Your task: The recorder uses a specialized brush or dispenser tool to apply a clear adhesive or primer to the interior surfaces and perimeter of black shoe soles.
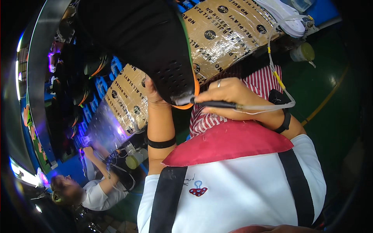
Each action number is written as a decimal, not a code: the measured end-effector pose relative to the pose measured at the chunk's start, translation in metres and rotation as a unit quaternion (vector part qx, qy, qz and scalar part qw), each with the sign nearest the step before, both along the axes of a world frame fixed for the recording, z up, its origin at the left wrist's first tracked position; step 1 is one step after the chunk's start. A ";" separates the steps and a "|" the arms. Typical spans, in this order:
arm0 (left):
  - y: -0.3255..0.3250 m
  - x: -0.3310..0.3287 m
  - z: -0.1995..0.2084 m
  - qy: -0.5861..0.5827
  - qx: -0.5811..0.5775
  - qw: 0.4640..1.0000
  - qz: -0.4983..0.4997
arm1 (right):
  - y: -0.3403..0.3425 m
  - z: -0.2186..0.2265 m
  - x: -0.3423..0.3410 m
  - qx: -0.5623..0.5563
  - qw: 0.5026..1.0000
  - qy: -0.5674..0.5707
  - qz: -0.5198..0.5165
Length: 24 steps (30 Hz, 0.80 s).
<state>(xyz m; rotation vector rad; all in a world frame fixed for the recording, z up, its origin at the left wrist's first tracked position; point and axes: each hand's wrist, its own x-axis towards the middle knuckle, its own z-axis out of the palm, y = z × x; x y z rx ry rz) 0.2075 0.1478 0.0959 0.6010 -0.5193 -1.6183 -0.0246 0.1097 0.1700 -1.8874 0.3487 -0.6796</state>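
Observation:
My left hand [150, 92] grips a large black shoe part [151, 42] from behind and below; most of its fingers are hidden. A cluster of small holes marks the black surface near its lower end. Its edge runs green higher up and orange at the tip, and a whitish wet-looking patch lies there. In my right hand [229, 93] is a slim black brush-like applicator [215, 104], held like a pen. A clear tube [268, 108] leaves its back end. The applicator's tip meets the part's lower edge, by the whitish patch.
Brown printed cardboard [229, 27] under clear film covers the bench edge ahead. White sole-shaped pieces [289, 19] lie at the upper right, near a hanging container [302, 52]. Dark shoes [95, 66] with orange edges line the left. Another person [101, 190] works at the lower left.

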 end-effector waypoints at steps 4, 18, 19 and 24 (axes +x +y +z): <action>0.003 0.007 0.004 0.067 -0.038 0.997 -0.009 | -0.003 0.004 -0.006 0.047 0.991 -0.023 0.122; -0.019 0.003 0.050 -0.187 0.106 0.967 -0.136 | -0.008 -0.001 -0.009 -0.072 0.996 0.007 0.060; -0.021 -0.001 0.054 -0.196 0.112 0.963 -0.143 | -0.007 -0.003 -0.006 -0.070 0.997 0.006 0.012; -0.028 0.001 0.062 -0.262 0.108 0.937 -0.205 | -0.001 -0.006 -0.004 -0.140 0.987 0.034 0.064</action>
